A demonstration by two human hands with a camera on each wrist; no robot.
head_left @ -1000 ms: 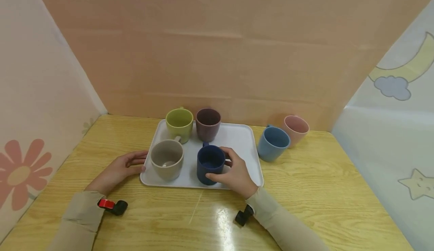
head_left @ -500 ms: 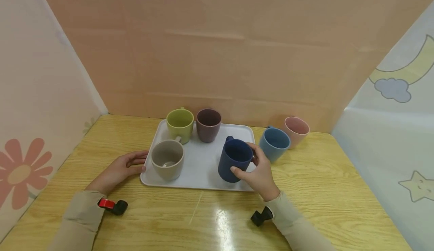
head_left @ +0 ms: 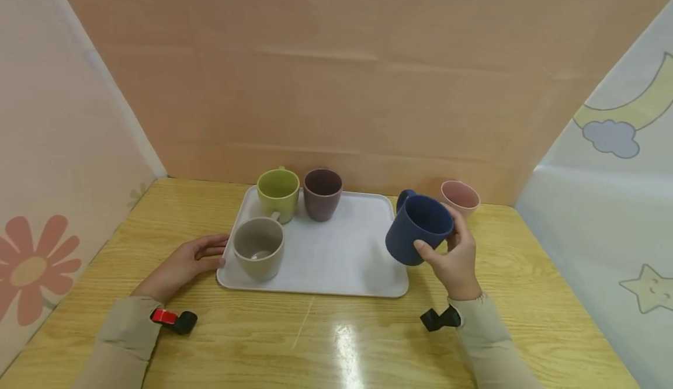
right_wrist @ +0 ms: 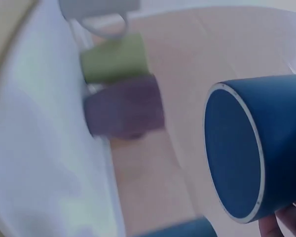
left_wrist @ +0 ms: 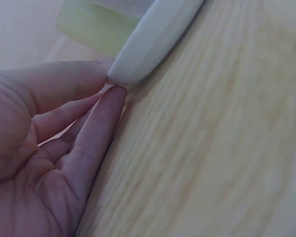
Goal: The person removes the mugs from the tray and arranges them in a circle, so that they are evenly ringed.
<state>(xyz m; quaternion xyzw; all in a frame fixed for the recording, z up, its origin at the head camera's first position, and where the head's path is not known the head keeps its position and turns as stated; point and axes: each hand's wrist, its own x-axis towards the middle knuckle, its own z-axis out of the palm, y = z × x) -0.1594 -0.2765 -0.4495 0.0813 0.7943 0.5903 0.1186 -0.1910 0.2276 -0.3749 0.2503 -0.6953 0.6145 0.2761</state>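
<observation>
My right hand [head_left: 457,260] grips a dark blue mug [head_left: 407,234] by its side, thumb on the near face. The mug is tilted and raised over the tray's right edge, handle at the far left; its flat underside faces the right wrist view. Mostly hidden behind it is a light blue mug [right_wrist: 185,229], which shows in part in the right wrist view. My left hand [head_left: 184,265] rests at the left edge of the white tray [head_left: 336,278], fingers fairly straight and fingertips touching its rim. On the tray stand a green mug [head_left: 281,207], a purple mug [head_left: 322,205] and a beige mug [head_left: 257,263].
A pink mug [head_left: 462,197] stands on the wooden table [head_left: 263,330] at the back right, partly hidden by my right hand. A brown backdrop [head_left: 336,85] rises behind the tray, and patterned white panels [head_left: 604,219] flank the table.
My right hand has lifted the dark blue mug from the tray's near middle and carried it right, tilting it. It now covers the light blue mug. The left hand and tray stay put.
</observation>
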